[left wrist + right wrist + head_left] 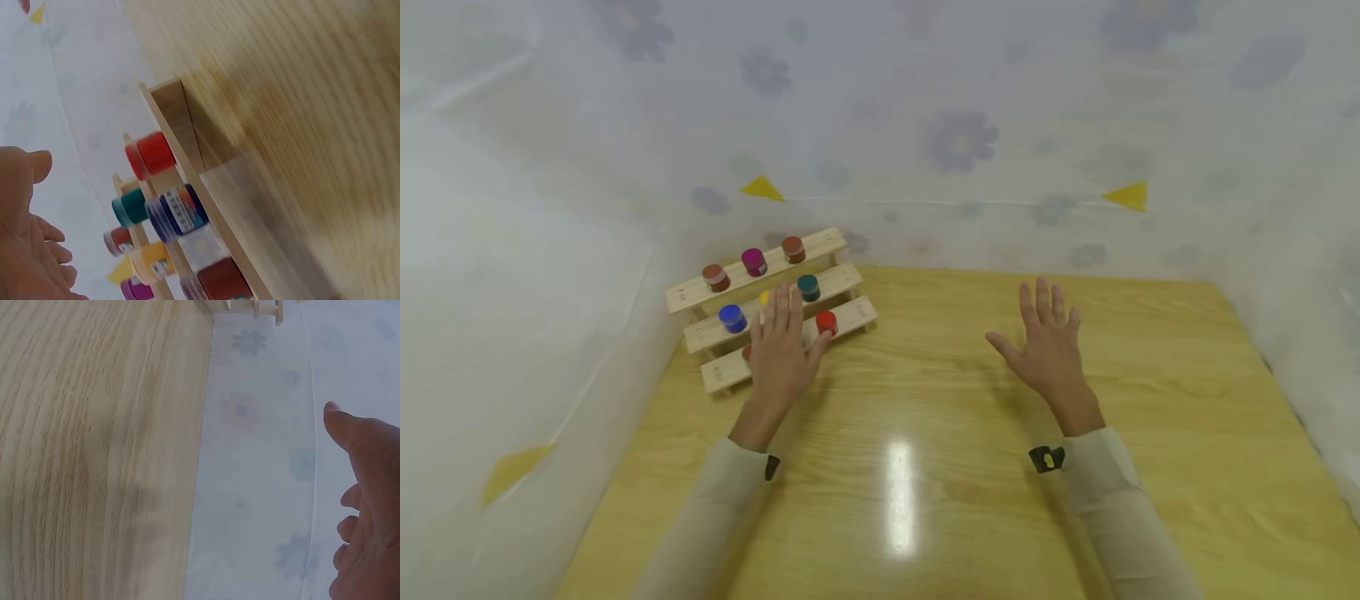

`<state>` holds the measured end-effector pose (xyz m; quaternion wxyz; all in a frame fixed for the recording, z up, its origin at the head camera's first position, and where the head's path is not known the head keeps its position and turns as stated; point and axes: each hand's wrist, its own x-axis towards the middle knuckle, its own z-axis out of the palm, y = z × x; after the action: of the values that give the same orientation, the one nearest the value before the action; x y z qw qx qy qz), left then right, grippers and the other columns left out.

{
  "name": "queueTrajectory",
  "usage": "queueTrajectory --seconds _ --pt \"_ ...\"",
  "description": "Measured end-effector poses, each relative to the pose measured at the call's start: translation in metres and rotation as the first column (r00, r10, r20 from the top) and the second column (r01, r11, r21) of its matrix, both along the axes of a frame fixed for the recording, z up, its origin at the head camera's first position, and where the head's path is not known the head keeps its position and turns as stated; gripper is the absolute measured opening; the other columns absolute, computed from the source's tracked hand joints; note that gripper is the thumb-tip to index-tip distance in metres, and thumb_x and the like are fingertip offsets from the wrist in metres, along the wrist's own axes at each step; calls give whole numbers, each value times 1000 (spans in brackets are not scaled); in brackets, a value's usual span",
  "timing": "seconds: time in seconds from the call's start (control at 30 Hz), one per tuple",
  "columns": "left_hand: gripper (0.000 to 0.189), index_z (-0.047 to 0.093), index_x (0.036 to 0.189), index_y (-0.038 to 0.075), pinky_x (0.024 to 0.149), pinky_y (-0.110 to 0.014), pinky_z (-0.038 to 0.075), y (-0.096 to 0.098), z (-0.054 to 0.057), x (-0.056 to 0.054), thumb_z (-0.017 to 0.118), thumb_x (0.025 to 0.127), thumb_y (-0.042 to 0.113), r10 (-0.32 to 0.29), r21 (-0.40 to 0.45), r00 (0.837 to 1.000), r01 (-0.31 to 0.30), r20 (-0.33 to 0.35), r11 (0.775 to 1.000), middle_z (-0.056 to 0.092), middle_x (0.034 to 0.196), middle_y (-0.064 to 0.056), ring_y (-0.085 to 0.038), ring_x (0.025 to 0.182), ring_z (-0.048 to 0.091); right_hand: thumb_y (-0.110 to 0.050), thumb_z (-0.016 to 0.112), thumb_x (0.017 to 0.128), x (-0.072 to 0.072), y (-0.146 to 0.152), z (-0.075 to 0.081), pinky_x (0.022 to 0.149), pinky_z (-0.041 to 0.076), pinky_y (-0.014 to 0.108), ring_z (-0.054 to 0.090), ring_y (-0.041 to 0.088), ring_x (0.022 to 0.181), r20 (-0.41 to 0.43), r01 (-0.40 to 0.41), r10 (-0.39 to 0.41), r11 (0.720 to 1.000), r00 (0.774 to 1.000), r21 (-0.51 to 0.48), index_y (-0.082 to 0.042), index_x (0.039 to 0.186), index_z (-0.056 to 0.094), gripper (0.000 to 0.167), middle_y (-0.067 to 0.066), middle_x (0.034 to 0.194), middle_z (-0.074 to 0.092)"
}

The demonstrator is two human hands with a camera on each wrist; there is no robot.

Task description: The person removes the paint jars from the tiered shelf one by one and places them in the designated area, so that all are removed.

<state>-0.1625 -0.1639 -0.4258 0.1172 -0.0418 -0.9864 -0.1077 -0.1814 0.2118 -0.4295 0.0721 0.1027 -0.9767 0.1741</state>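
Note:
My left hand (pixel 781 354) is held palm down with fingers extended over a three-step wooden rack (pixel 722 372), covering part of it in the head view. Small paint jars stand on the steps: magenta (pixel 754 262) on top between two brownish-red ones, blue (pixel 732 318) and teal (pixel 808 287) in the middle, red (pixel 826 322) on the lowest. A yellow jar (pixel 152 262) and a dark blue labelled jar (pixel 177 212) show better in the left wrist view. Off to the right, my right hand (pixel 1048 354) hovers above the table with fingers spread, holding nothing.
The wood-grain table (pixel 940 383) carries a bright light reflection near its middle. Flower-patterned white sheeting (pixel 962 100) encloses the back and sides, with yellow triangles (pixel 1127 197) along a line on it. Each wrist wears a dark strap (pixel 1047 458).

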Motion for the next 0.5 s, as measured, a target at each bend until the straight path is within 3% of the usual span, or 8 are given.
queueTrajectory --seconds 0.27,0.5 --pt "78 6 153 4 116 -60 10 -31 0 25 39 99 50 85 20 996 -85 11 996 7 159 -18 -35 147 5 -55 49 93 -12 -17 0 110 3 70 -3 42 146 -5 -57 57 998 998 21 -7 153 5 89 17 159 -5" --pt "81 3 152 0 117 -59 10 -47 2 34 42 98 47 113 23 993 -113 17 993 4 159 -19 -36 147 6 -55 50 92 -18 -26 0 111 6 68 -2 40 146 12 -62 62 998 998 23 -10 153 2 91 16 160 -3"
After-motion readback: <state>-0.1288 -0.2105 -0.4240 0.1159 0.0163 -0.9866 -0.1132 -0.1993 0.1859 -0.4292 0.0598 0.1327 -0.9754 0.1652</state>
